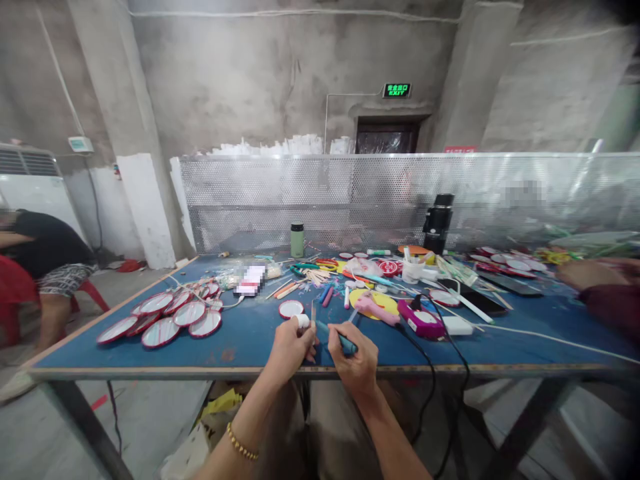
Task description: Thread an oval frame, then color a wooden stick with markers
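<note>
Near the table's front edge, my left hand (291,348) pinches a thin, flat, light-brown stick (313,313) that stands upright. A small white piece (303,321) sits at its fingertips; whether it is a wrap or a separate thing I cannot tell. Close by on the right, my right hand (356,357) is closed around a teal pen-like tool (347,344), its tip pointing at the stick. Just beyond my left hand lies a round white disc with a red rim (291,309). A pink glue gun (377,309) rests to the right on a yellow disc (356,295).
Red-rimmed discs (189,313) are piled at the left, near a lit phone (251,280) on a cable. Markers and sticks (320,277) litter the middle. Rightward are a magenta box (423,321), a white cup (413,270) and a black flask (439,223). A green bottle (297,240) stands behind.
</note>
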Available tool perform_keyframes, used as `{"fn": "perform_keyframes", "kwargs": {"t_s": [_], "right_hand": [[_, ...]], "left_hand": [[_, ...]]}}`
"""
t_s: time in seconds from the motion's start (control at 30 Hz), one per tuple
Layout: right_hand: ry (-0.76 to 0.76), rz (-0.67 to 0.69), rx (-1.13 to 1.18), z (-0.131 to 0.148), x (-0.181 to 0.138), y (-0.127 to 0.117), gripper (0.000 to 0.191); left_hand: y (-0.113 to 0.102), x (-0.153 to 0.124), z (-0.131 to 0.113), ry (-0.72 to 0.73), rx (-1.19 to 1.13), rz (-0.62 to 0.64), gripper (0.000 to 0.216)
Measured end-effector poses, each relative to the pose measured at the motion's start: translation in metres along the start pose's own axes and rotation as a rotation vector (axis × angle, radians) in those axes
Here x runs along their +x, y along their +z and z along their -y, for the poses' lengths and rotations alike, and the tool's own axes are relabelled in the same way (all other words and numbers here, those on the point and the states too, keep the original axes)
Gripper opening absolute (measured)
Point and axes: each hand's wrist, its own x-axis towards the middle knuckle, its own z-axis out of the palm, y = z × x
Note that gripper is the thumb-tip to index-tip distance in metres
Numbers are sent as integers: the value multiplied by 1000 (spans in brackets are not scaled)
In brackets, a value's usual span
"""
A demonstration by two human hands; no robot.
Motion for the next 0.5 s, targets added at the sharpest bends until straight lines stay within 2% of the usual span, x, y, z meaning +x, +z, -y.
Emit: {"fn": "perform_keyframes", "kwargs": {"t_s": [0.2,0.5], "right_hand": [[-1,31,-9,-2,-1,1,12],[-16,4,-20,0,0,-1,12]], "left_hand": [[0,0,1,8,3,1,21],[0,1,0,0,-14,-3,21]]}}
